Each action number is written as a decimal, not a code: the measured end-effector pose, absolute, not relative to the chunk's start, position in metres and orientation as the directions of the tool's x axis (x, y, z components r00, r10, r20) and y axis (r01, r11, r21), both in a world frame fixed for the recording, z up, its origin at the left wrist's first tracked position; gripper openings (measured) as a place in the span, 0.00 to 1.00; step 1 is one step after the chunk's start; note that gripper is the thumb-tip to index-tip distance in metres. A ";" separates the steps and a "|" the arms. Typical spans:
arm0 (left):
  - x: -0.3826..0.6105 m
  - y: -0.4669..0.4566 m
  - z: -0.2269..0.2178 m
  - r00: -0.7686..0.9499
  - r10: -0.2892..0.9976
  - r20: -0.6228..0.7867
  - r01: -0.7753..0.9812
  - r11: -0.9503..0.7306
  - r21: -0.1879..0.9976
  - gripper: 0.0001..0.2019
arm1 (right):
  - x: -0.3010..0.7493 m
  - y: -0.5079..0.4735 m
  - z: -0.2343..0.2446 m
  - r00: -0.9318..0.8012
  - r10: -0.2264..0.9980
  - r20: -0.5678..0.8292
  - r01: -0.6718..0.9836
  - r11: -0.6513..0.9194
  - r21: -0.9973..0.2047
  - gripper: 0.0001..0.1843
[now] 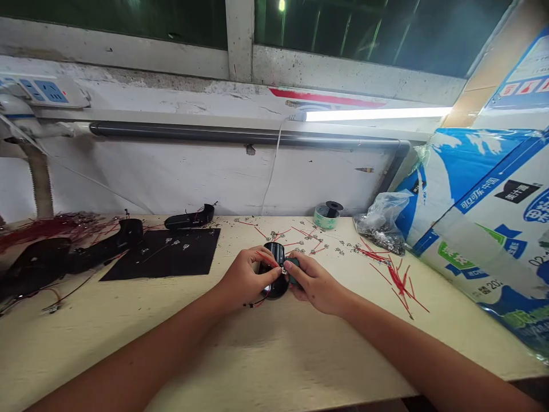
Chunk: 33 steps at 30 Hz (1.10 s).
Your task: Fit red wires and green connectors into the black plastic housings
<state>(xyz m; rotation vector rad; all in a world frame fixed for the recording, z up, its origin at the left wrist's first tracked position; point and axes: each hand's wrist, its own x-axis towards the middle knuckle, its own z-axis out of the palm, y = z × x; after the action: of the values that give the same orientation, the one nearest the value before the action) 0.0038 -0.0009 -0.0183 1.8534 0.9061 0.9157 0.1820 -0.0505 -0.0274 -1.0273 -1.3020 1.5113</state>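
Observation:
My left hand (243, 280) and my right hand (314, 284) meet at the middle of the workbench, both closed round a small black plastic housing (274, 252). Thin red wires (262, 256) run across the top of the housing and a short one trails out under my left palm. My right hand's fingers also press a small dark green part (294, 264) against the housing's right side. Loose red wires with small metal terminals (309, 239) lie scattered on the bench just beyond my hands.
A black mat (169, 260) with a few terminals lies to the left, with more black housings (107, 243) and a red wire bundle (40, 228) further left. A tape roll (326, 216), a plastic bag of metal parts (380, 226) and a large printed carton (484, 229) stand right.

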 end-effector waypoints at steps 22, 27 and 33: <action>0.004 0.002 -0.022 0.472 0.850 0.236 0.202 -0.365 0.909 0.06 | 0.182 -0.049 -0.031 -0.243 0.969 0.048 -0.002 0.049 -0.999 0.21; 0.004 0.002 -0.022 0.477 0.847 0.234 0.205 -0.366 0.908 0.07 | 0.180 -0.050 -0.028 -0.223 0.974 0.042 -0.016 0.040 -0.999 0.22; 0.004 0.003 -0.021 0.450 0.855 0.257 0.173 -0.366 0.914 0.07 | 0.178 -0.048 -0.036 -0.197 0.977 0.082 -0.075 0.068 -0.995 0.22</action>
<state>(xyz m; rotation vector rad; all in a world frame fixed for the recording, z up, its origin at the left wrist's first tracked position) 0.0040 0.0029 -0.0213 1.8126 0.8753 0.9650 0.1782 -0.0478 -0.0358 -1.0010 -1.3378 1.3284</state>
